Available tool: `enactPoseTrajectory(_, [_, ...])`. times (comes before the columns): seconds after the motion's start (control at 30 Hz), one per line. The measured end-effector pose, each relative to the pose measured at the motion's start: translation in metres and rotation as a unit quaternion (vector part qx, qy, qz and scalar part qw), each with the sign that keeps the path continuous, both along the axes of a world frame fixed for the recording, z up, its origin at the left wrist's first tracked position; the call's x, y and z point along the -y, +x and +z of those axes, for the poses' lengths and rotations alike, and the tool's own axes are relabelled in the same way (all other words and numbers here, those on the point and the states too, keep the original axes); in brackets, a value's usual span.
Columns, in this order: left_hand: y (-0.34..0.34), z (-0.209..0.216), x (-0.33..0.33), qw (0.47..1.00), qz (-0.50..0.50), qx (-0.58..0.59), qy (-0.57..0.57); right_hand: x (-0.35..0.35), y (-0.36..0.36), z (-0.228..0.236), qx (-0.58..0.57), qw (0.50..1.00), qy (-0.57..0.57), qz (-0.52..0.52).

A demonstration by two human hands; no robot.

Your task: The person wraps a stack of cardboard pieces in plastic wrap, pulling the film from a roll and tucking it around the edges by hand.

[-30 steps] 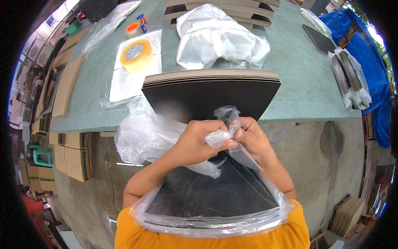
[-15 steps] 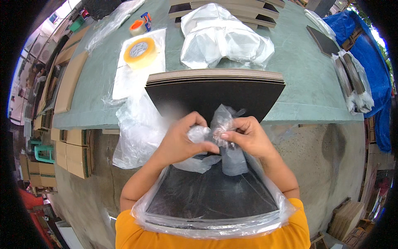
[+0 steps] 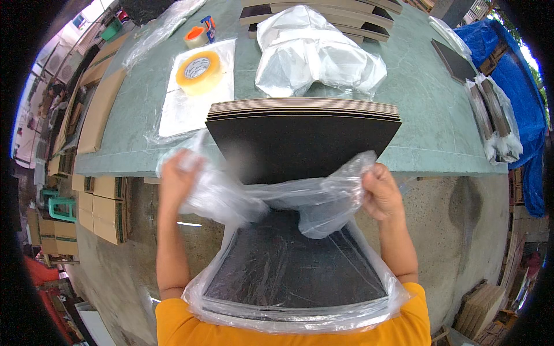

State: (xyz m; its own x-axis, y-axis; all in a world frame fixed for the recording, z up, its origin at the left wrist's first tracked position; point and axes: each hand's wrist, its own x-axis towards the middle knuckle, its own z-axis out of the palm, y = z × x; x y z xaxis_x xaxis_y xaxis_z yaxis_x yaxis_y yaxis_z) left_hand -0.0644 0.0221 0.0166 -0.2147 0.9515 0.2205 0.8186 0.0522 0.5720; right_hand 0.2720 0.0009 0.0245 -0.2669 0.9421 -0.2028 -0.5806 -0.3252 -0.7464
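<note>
Clear plastic film (image 3: 332,202) is stretched between my two hands across the front of the table. My right hand (image 3: 382,190) is closed in a fist on its right end. At the left end my left hand (image 3: 182,176), smeared by motion, has its fingers curled on the bunched plastic. Below, against my body, lies a black board stack (image 3: 294,265) inside a clear plastic wrapping (image 3: 199,297). Whether the stretched film is one piece with this wrapping, I cannot tell. Just beyond my hands, a stack of black boards (image 3: 300,141) with pale edges stands tilted at the table edge.
On the green table (image 3: 427,130) lie a yellowish tape roll (image 3: 198,69) on white sheets, an orange-cored tape roll (image 3: 196,37), and a white plastic bundle (image 3: 317,57). More stacked boards (image 3: 352,20) sit behind. Plastic-wrapped pieces (image 3: 493,118) are at right, cardboard (image 3: 104,112) at left.
My hands have moved from close together in the middle to wide apart, left and right. The bunched plastic between them is now spread out.
</note>
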Motion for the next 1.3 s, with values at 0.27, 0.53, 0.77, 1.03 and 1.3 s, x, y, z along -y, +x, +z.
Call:
enactPoseTrajectory(0.27, [0.111, 0.038, 0.015, 0.877, -0.419, 0.232, -0.032, -0.005, -0.056, 0.009, 0.058, 0.993, 0.096, 0.048])
enactPoseTrajectory(0.53, [0.003, 0.061, -0.014, 0.985, 0.005, -0.031, 0.171, 0.006, -0.005, 0.003, 0.159, 0.979, 0.121, 0.046])
enactPoseTrajectory(0.77, [0.118, 0.034, 0.031, 0.826, -0.511, 0.2, -0.13, 0.005, -0.04, 0.075, 0.226, 0.872, 0.411, -0.14])
enactPoseTrajectory(1.03, [0.102, 0.057, 0.003, 0.732, -0.458, 0.478, -0.161, -0.019, -0.031, 0.002, -0.229, 0.881, 0.115, 0.396])
enactPoseTrajectory(1.3, [0.056, 0.068, -0.011, 0.638, -0.643, 0.356, -0.228, -0.002, 0.007, -0.011, -0.002, 0.791, 0.266, 0.552])
